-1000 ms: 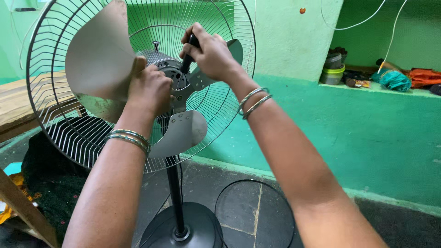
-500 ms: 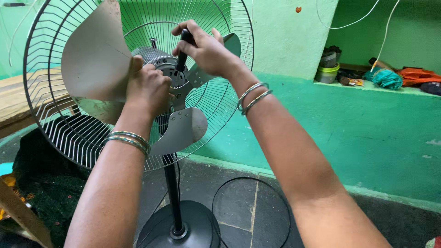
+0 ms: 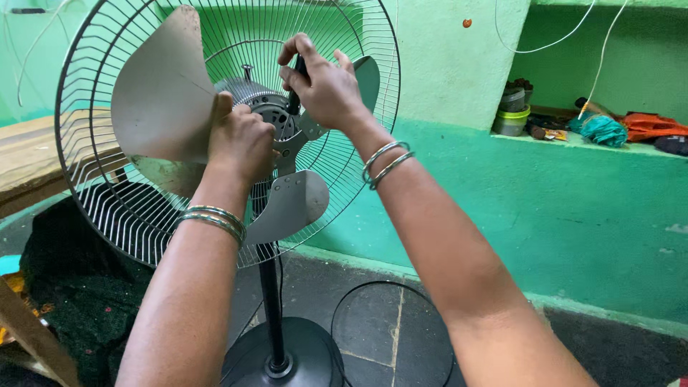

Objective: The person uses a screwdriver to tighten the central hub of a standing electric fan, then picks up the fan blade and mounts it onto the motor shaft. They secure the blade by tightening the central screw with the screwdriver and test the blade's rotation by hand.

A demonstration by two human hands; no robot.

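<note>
Far left, a wooden bench [image 3: 29,154] behind the wire guard [image 3: 93,193], dark cloth [image 3: 64,287] heaped on the floor below. Big grey blade [image 3: 161,86] standing up at the guard's left. Left hand [image 3: 240,140] next, curled shut over the fan's hub [image 3: 276,118], thumb pressed against that blade, two metal bangles [image 3: 213,218] on the wrist. Just right of it, right hand [image 3: 322,86] fisted round a black-handled screwdriver [image 3: 297,89], tip angled down into the hub. Lower blade [image 3: 290,204] hanging beneath both hands, a third blade [image 3: 367,79] peeking out behind the right knuckles. Black pole [image 3: 271,301] dropping to the round base [image 3: 287,358], with a cable loop [image 3: 390,322] on the tiles. Far right, on the green ledge [image 3: 595,147], a stacked tub [image 3: 512,115], teal bundle [image 3: 602,129] and orange cloth [image 3: 652,125].
</note>
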